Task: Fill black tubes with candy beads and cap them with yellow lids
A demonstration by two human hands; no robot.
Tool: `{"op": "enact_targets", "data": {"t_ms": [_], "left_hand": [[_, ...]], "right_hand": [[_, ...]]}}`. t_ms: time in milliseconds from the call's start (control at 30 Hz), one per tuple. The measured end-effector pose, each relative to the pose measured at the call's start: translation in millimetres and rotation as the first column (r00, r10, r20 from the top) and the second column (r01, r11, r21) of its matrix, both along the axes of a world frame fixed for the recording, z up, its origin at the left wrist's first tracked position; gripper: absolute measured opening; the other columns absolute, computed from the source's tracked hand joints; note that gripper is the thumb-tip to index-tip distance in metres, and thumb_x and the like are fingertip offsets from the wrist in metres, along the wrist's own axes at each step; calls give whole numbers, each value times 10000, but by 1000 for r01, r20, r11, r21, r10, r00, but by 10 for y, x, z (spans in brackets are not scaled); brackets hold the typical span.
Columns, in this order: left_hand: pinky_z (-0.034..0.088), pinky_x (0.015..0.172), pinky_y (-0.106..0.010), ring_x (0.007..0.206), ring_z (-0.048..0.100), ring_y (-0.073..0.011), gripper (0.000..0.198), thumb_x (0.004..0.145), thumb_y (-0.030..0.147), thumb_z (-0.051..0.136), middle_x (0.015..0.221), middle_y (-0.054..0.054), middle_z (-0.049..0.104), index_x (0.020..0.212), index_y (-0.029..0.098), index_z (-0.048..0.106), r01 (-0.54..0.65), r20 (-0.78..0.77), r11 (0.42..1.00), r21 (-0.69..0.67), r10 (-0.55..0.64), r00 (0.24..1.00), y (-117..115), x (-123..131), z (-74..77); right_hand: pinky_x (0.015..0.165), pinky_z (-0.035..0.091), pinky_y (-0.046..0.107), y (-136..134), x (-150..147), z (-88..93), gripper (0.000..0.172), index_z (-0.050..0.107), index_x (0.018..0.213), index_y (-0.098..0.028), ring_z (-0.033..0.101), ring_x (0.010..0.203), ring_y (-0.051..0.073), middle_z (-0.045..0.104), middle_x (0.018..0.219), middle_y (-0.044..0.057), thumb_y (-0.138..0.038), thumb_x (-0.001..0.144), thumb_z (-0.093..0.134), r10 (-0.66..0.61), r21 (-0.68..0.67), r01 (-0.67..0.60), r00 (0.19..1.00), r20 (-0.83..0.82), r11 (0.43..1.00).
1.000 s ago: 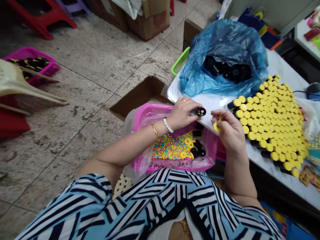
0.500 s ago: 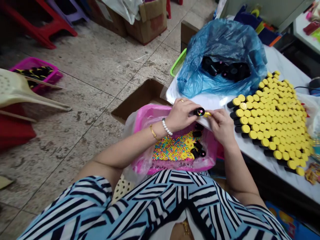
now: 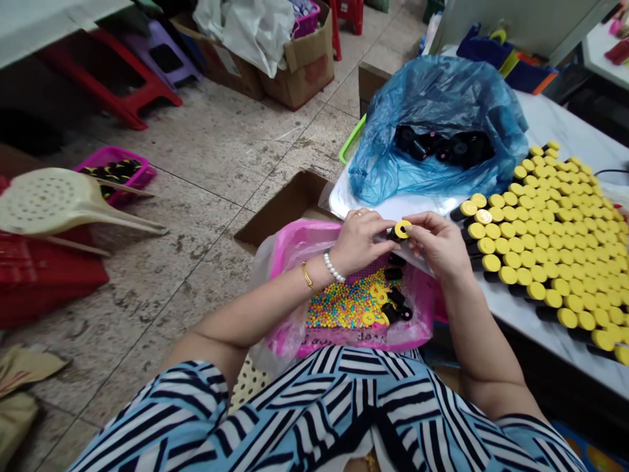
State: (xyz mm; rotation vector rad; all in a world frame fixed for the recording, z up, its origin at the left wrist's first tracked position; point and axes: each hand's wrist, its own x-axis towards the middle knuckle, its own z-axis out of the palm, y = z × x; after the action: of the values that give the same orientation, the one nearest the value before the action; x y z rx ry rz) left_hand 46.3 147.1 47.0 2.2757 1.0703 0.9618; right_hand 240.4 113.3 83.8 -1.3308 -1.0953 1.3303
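My left hand [image 3: 361, 239] grips a short black tube [image 3: 394, 234] over the pink basket [image 3: 295, 239]. A yellow cap [image 3: 402, 229] sits on the tube's end, and my right hand [image 3: 439, 246] pinches that cap with its fingertips. The basket on my lap holds small coloured candies [image 3: 344, 305], loose yellow caps and a few black tubes. On the white table [image 3: 550, 124] to the right lies a stack of capped tubes [image 3: 545, 229], yellow ends facing me.
A blue plastic bag [image 3: 432, 111] with open black tubes lies at the table's far end. An open cardboard box [image 3: 289, 196] stands on the floor beside the basket. A beige plastic chair [image 3: 59, 203], a magenta basket [image 3: 115, 167] and red stools [image 3: 113, 78] are to the left.
My right hand brought the yellow cap from beside the tube onto its open end, covering the candies inside. The view tilted up slightly.
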Motion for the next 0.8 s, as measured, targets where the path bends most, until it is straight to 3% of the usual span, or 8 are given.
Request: {"op": "enact_targets", "data": {"t_ms": [100,267,500,800], "left_hand": [[393,820,-357,777,634,-190,300,893,396,785,761,4,741,1159,256,779,17,2,1000,-15,-17,1000,-3,-5,5],[386,797,-352,750,636,-178,244,908,389,771,754,18,758,1122,274,793,23,11,1000,-5,-23,1000,-10,-13,27],[422,810,-356,732,673,-173,262,895,327,757,755,25,772,1154,305,786,25,1,999,-34,-25,1000,-16,-21,68],[463,803,-347,706,682,-172,305,874,276,752,708,39,754,1166,353,799,39,-12,998,-46,-40,999,10,-42,94]], "right_hand": [[405,389,169,0,-21,-13,240,774,934,-180,496,428,60,637,565,-48,-329,767,860,-13,-45,12,1000,-27,999],[367,417,167,-15,-87,-5,278,748,931,-178,519,407,72,647,558,-47,-327,740,883,-26,-94,18,995,-95,995],[484,594,221,-7,-98,-10,315,717,937,-174,660,496,108,734,683,-10,-365,738,868,-41,-103,33,996,-74,994],[514,615,224,-16,-113,-7,343,681,932,-179,697,528,118,755,714,-3,-392,747,876,-18,-121,5,994,-108,993]]}}
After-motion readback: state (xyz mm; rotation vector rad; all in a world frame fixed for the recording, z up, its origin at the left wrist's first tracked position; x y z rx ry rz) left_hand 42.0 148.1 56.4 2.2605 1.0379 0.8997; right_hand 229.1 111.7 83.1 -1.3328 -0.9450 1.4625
